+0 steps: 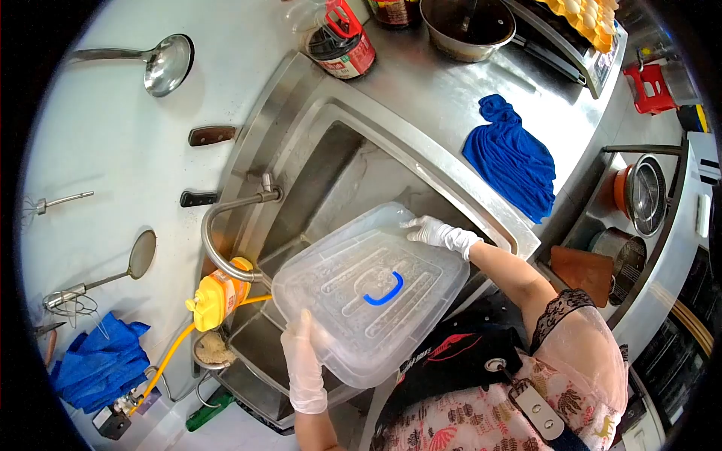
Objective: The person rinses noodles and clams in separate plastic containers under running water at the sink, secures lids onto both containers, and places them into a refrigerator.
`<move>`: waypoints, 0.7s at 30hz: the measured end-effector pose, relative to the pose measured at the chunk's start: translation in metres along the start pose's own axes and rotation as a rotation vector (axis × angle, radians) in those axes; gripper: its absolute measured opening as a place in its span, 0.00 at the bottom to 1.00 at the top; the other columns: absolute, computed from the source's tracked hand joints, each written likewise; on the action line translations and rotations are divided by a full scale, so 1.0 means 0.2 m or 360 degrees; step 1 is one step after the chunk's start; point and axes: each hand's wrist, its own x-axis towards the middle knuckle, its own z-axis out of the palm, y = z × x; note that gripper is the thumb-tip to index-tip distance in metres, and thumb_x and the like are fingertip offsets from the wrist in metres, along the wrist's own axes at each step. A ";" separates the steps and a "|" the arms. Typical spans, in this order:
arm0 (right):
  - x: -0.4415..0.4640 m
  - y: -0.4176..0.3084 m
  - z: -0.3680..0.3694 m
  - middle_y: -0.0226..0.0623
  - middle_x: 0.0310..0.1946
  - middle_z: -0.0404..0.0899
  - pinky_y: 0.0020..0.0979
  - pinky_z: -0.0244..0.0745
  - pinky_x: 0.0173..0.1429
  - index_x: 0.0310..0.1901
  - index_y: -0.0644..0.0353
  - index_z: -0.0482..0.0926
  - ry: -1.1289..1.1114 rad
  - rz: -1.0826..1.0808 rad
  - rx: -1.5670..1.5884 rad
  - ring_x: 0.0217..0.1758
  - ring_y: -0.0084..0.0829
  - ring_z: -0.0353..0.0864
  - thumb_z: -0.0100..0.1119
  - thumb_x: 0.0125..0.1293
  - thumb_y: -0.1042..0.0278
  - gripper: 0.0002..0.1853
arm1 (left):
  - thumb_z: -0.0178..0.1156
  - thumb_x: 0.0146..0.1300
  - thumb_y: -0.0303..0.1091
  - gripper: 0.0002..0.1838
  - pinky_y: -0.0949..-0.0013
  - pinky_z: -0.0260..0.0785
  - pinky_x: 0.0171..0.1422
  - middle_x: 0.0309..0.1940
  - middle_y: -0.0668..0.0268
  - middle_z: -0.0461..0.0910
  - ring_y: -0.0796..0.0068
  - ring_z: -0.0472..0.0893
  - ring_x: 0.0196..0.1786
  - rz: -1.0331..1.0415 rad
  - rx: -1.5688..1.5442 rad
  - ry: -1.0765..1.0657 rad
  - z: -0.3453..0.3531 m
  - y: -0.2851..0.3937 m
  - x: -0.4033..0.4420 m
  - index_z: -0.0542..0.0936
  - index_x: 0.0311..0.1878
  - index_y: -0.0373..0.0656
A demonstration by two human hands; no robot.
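Over the metal sink (pixel 361 169), a large translucent plastic lid (pixel 353 263) with a curved blue handle is held at a tilt. Water drops or wet marks show on it. My right hand (pixel 440 234), in a white glove, grips its far right edge. My left hand (pixel 304 364), gloved too, is closed on the near left edge, thumb on top. Whether a box sits under the lid, I cannot tell. A curved tap (pixel 214 233) reaches over the sink beside the lid, near a yellow bottle (pixel 218 297).
On the counter lie a blue cloth (pixel 511 158), a red-capped jug (pixel 342 49) and a pan (pixel 466 34). A ladle (pixel 167 66), knives, a strainer (pixel 141 254) and another blue cloth (pixel 105 361) are along the wall. Sieves (pixel 647 195) stand at the right.
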 end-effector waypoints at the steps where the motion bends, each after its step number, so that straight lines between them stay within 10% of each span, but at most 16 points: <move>1: 0.00 0.00 0.00 0.43 0.50 0.80 0.32 0.68 0.60 0.56 0.53 0.76 0.0000 0.0002 0.0002 0.52 0.36 0.78 0.62 0.58 0.68 0.22 | 0.53 0.68 0.39 0.17 0.75 0.68 0.40 0.36 0.67 0.78 0.80 0.76 0.36 -0.0034 0.0031 -0.0031 -0.01 0.00 0.00 0.78 0.45 0.31; 21: 0.00 0.07 0.02 0.46 0.54 0.76 0.33 0.66 0.63 0.57 0.53 0.76 -0.0051 -0.0026 0.0021 0.58 0.40 0.74 0.60 0.59 0.64 0.22 | 0.53 0.68 0.41 0.16 0.75 0.68 0.37 0.33 0.67 0.78 0.79 0.75 0.33 -0.0083 0.0115 -0.0082 0.04 0.10 0.03 0.78 0.41 0.34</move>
